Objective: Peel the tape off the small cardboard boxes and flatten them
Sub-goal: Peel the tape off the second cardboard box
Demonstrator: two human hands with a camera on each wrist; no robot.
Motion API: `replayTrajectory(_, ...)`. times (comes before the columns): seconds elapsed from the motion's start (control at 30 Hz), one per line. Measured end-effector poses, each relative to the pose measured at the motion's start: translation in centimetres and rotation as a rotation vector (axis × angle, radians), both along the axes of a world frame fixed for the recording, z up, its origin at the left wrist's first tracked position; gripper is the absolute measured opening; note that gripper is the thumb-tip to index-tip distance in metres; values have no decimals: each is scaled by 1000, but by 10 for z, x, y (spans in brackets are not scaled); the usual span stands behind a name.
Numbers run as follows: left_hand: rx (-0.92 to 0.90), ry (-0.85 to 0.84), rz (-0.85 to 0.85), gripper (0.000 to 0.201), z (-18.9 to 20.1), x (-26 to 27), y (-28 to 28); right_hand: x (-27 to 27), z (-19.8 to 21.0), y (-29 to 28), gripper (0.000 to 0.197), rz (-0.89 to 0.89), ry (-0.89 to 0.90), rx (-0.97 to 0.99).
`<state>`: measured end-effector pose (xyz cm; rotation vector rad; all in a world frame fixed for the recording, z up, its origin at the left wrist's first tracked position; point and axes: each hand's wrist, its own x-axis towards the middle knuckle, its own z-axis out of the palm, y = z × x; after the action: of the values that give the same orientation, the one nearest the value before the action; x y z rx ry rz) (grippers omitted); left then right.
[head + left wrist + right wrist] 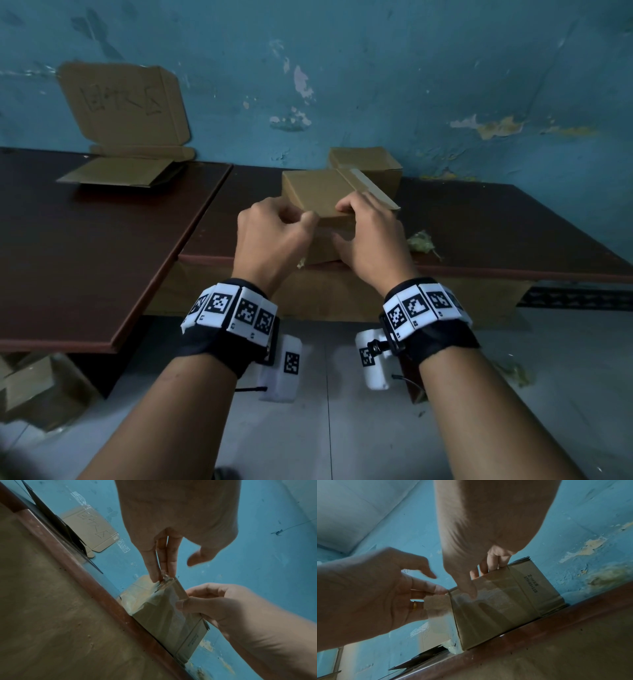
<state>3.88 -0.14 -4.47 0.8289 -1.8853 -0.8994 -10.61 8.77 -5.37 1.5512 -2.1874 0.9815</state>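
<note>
A small brown cardboard box (318,195) stands at the front edge of the right table (496,233). A pale tape strip (370,186) runs across its top. My right hand (356,219) grips the box, fingers over the top edge and thumb (471,592) on the near face. My left hand (294,222) is at the box's near left top corner. Its straight fingertips (159,574) touch a crumpled tape end (163,579), with the thumb apart. A translucent tape flap (436,609) hangs loose off the box's left side. A second taped box (366,164) sits behind it by the wall.
A flattened box (120,171) lies on the left table (85,257), below a cardboard sign (126,106) on the blue wall. Crumpled tape scraps (421,241) lie right of my hands. A large carton (342,294) sits under the table, more boxes (37,387) on the floor at left.
</note>
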Motion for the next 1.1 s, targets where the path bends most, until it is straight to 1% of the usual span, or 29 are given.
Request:
replayTrajectory(0.1,-64,-84,20,16,-6,-3,-5,0,0,-1,35,-1,-9,-7)
replayTrajectory(0.2,-23,-79,19,16,-6,-2,-10,0,1,0,35,-13,-32,-4)
replayTrajectory(0.3,19,-89,-12,9,-3,1,-13,-1,0,-1,46,-12,-60,-11)
replayTrajectory(0.33,34,-96,-22,9,-3,2,-14,0,1,-2,51,-11,-68,-8)
replayTrajectory(0.43,138,-85,-59,15,-4,2,-19,1,1,-1,61,-17,-82,10)
replayTrajectory(0.57,359,17,-121,18,-4,3,-17,3,1,-1,74,-45,-102,5)
replayTrajectory(0.67,478,94,-136,25,-2,3,-14,0,2,-1,72,-52,-111,-24)
replayTrajectory(0.77,511,135,-103,29,3,3,-13,0,3,-1,67,-44,-109,-1)
replayTrajectory(0.8,534,146,-94,25,6,4,-12,1,3,-1,66,-40,-106,5)
replayTrajectory(0.87,561,148,-93,9,9,4,-11,0,3,-1,64,-35,-102,10)
replayTrajectory(0.9,551,130,-89,12,9,3,-10,0,3,-2,63,-35,-102,16)
replayTrajectory(0.97,504,85,-99,27,4,2,-9,0,4,-2,63,-39,-102,28)
replayTrajectory(1.0,491,66,-100,30,1,0,-9,0,4,-2,63,-40,-97,29)
replayTrajectory(1.03,482,67,-104,29,-2,-1,-11,1,5,-1,63,-41,-92,27)
replayTrajectory(1.1,477,120,-47,25,-7,-2,-18,1,4,-1,61,-38,-89,18)
